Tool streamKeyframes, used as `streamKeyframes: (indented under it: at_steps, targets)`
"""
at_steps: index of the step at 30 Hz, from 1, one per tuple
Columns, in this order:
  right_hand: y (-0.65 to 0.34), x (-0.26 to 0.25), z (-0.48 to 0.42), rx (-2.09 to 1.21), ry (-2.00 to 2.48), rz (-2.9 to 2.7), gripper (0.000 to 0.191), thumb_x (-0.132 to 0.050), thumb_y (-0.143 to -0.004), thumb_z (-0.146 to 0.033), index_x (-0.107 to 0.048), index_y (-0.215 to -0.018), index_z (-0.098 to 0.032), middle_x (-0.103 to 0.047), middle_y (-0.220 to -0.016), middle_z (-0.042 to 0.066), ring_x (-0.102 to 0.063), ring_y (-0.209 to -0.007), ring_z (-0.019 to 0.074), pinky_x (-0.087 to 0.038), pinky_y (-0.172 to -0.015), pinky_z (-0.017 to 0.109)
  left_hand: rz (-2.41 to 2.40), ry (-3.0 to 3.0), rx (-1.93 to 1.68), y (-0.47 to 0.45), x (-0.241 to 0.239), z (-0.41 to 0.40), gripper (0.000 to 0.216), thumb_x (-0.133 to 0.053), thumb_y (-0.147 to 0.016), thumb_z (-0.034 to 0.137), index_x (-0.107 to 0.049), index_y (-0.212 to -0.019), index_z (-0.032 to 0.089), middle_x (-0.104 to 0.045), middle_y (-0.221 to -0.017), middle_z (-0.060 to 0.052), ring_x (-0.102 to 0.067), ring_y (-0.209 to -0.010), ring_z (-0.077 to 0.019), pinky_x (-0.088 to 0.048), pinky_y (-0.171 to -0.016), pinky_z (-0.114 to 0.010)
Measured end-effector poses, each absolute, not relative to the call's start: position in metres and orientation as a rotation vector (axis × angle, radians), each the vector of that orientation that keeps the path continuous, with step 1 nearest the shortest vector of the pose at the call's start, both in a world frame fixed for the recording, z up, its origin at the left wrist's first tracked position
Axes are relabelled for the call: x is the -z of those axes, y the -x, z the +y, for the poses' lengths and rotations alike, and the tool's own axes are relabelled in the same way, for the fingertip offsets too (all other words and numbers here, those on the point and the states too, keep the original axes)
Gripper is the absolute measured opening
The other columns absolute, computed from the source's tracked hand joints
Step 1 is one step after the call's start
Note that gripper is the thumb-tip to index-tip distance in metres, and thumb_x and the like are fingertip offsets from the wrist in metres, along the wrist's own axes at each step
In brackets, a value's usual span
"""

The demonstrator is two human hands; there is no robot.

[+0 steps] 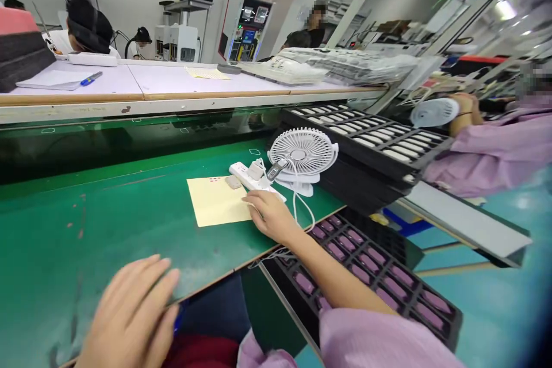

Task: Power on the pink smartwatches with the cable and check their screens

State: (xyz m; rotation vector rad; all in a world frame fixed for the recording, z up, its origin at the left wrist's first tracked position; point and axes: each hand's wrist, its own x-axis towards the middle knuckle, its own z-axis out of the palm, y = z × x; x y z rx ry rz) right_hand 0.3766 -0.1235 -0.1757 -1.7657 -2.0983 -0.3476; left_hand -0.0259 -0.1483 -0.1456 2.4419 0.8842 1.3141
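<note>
My right hand [269, 214] rests on the green table [107, 224], its bent fingers spread with their tips on the right edge of a yellow paper sheet [215, 201]. I see nothing held in it. A small grey part [233, 182] lies at the sheet's top edge. Just beyond the hand are a white power strip [242, 174] and a small white desk fan [302, 155]. My left hand [131, 313] lies flat over the table's near edge, fingers stretched out; a bit of something blue shows beside it.
A black tray of purple parts [371, 264] sits low at my right. Stacked black trays of white parts [379, 138] stand behind the fan. A person in a pink sleeve [495, 149] holds another fan [433, 112] at right. Other people sit beyond the white bench [172, 83].
</note>
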Motion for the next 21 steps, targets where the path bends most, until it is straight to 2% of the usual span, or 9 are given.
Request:
streamKeyframes:
  at_steps: [2, 3, 5, 6, 8, 10, 13, 16, 21]
  targets:
    - [-0.389, 0.182, -0.138, 0.517, 1.904, -1.800, 0.027, -0.044, -0.099, -0.031, -0.066, -0.105, -0.017, -0.069, -0.099, 0.017, -0.064, -0.097, 0.0317, -0.050, -0.085, 0.046, 0.608, -2.746, -1.097, -0.013, 0.138, -0.127, 0.024, -0.056, -0.096, 0.028, -0.075, -0.111, 0.027, -0.075, -0.115, -0.010, -0.070, -0.110, -0.0276, -0.059, -0.094, -0.042]
    - [-0.395, 0.184, -0.143, 0.571, 1.957, -1.697, 0.028, -0.045, -0.099, -0.036, -0.065, -0.104, -0.016, -0.067, -0.095, 0.017, -0.063, -0.093, 0.0327, -0.049, -0.082, 0.046, 0.495, -2.892, -0.955, -0.035, 0.133, -0.113, 0.027, -0.049, -0.098, 0.023, -0.074, -0.110, 0.022, -0.075, -0.116, -0.013, -0.070, -0.110, -0.0292, -0.059, -0.092, -0.045]
    - [-0.403, 0.188, -0.146, 0.600, 2.065, -1.608, 0.036, -0.049, -0.098, -0.045, -0.062, -0.108, -0.013, -0.067, -0.099, 0.021, -0.062, -0.094, 0.0354, -0.048, -0.081, 0.046, 0.429, -2.998, -0.707, -0.078, 0.127, -0.083, 0.029, -0.044, -0.100, 0.021, -0.073, -0.099, 0.018, -0.074, -0.113, -0.016, -0.071, -0.102, -0.0291, -0.060, -0.087, -0.046]
    - [-0.405, 0.188, -0.145, 0.584, 2.130, -1.594, 0.041, -0.050, -0.097, -0.047, -0.060, -0.113, -0.011, -0.067, -0.104, 0.022, -0.062, -0.097, 0.0365, -0.048, -0.082, 0.046, 0.434, -3.033, -0.598, -0.099, 0.126, -0.067, 0.029, -0.044, -0.100, 0.021, -0.073, -0.100, 0.016, -0.073, -0.116, -0.018, -0.070, -0.103, -0.0307, -0.060, -0.087, -0.048]
    - [-0.406, 0.187, -0.138, 0.489, 2.265, -1.617, 0.047, -0.050, -0.098, -0.045, -0.056, -0.126, -0.008, -0.068, -0.114, 0.024, -0.063, -0.104, 0.0375, -0.047, -0.084, 0.045, 0.444, -3.067, -0.467, -0.138, 0.128, -0.040, 0.030, -0.044, -0.100, 0.021, -0.070, -0.115, 0.015, -0.067, -0.130, -0.019, -0.065, -0.117, -0.0346, -0.055, -0.096, -0.053]
    - [-0.406, 0.183, -0.128, 0.383, 2.362, -1.653, 0.051, -0.049, -0.099, -0.041, -0.051, -0.135, -0.006, -0.068, -0.119, 0.025, -0.063, -0.107, 0.0377, -0.047, -0.086, 0.045, 0.404, -3.054, -0.422, -0.171, 0.136, -0.019, 0.038, -0.048, -0.100, 0.025, -0.060, -0.136, 0.019, -0.056, -0.149, -0.016, -0.051, -0.137, -0.0363, -0.045, -0.110, -0.055]
    - [-0.406, 0.179, -0.119, 0.354, 2.412, -1.644, 0.049, -0.047, -0.101, -0.039, -0.052, -0.137, -0.006, -0.069, -0.117, 0.024, -0.064, -0.109, 0.0379, -0.046, -0.086, 0.045, 0.476, -2.966, -0.346, -0.201, 0.153, 0.002, 0.059, -0.056, -0.098, 0.044, -0.043, -0.153, 0.026, -0.041, -0.162, -0.012, -0.035, -0.148, -0.0403, -0.031, -0.118, -0.063]
    - [-0.406, 0.182, -0.123, 0.403, 2.380, -1.573, 0.046, -0.044, -0.102, -0.039, -0.054, -0.136, -0.009, -0.069, -0.115, 0.021, -0.063, -0.108, 0.0362, -0.046, -0.085, 0.044, 0.565, -2.914, -0.362, -0.211, 0.166, 0.010, 0.065, -0.056, -0.095, 0.054, -0.044, -0.152, 0.025, -0.047, -0.156, -0.013, -0.041, -0.141, -0.0401, -0.031, -0.117, -0.064]
    - [-0.391, 0.196, -0.143, 0.550, 2.261, -1.508, 0.045, -0.044, -0.103, -0.046, -0.058, -0.128, -0.011, -0.070, -0.107, 0.016, -0.063, -0.099, 0.0319, -0.041, -0.078, 0.038, 0.864, -2.850, -0.433, -0.218, 0.168, 0.011, 0.041, -0.041, -0.102, 0.035, -0.066, -0.121, 0.009, -0.063, -0.122, -0.021, -0.055, -0.115, -0.0343, -0.044, -0.104, -0.051]
